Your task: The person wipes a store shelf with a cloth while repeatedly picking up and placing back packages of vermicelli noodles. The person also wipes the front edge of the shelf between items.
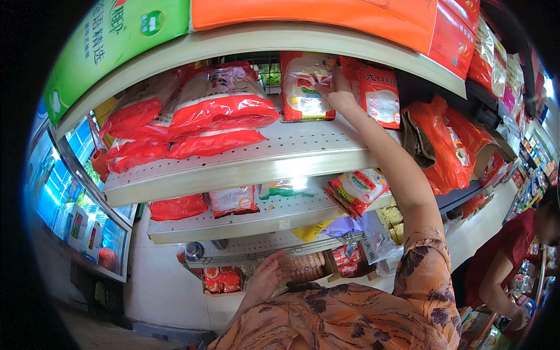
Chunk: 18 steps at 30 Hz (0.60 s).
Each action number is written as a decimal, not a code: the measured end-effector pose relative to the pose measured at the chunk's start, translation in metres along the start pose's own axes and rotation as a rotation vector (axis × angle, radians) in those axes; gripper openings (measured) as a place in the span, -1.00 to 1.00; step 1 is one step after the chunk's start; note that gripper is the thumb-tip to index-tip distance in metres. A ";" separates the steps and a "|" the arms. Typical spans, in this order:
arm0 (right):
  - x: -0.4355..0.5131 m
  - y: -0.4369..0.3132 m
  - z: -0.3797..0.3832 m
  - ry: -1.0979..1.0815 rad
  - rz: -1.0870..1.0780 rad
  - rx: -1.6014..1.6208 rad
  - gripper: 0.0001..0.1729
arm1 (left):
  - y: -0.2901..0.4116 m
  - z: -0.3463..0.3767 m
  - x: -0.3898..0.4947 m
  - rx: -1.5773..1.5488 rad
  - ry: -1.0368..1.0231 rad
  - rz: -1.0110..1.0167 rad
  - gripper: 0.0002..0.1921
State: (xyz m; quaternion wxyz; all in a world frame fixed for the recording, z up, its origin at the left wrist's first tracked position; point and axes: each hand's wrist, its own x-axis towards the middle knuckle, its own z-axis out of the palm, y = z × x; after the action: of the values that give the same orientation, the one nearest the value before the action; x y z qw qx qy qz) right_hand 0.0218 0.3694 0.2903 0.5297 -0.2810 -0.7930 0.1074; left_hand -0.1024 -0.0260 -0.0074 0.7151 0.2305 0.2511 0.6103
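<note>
My right hand (341,94) reaches onto the upper perforated shelf (245,168) and touches the right side of an upright red and clear packet of noodles (308,103). Its fingers are partly blurred, so the hold on the packet is unclear. Other red packets (380,98) stand just right of the hand. My left hand (271,271) is low in front of my body with fingers apart, holding nothing, near the bottom shelves. Large red-edged plastic packages (218,100) lie stacked at the left of the upper shelf. On the shelf below, a small pile of noodle packets (358,188) lies at the right.
Green (118,43) and orange (315,17) packages sit on the top shelf above. An orange plastic bag (450,148) stands to the right. A glass-fronted cabinet (83,218) is at the left. Another person in a dark red shirt (494,258) is at the far right.
</note>
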 end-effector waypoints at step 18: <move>-0.014 0.013 -0.010 -0.137 -0.230 -0.220 0.33 | -0.003 0.002 0.003 -0.015 0.003 -0.021 -0.61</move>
State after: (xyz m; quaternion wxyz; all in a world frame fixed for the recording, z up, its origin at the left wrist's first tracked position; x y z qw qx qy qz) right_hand 0.0391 0.3715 0.2775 0.4494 -0.2368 -0.8611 -0.0224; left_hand -0.0987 -0.0234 -0.0081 0.7228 0.2214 0.2502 0.6050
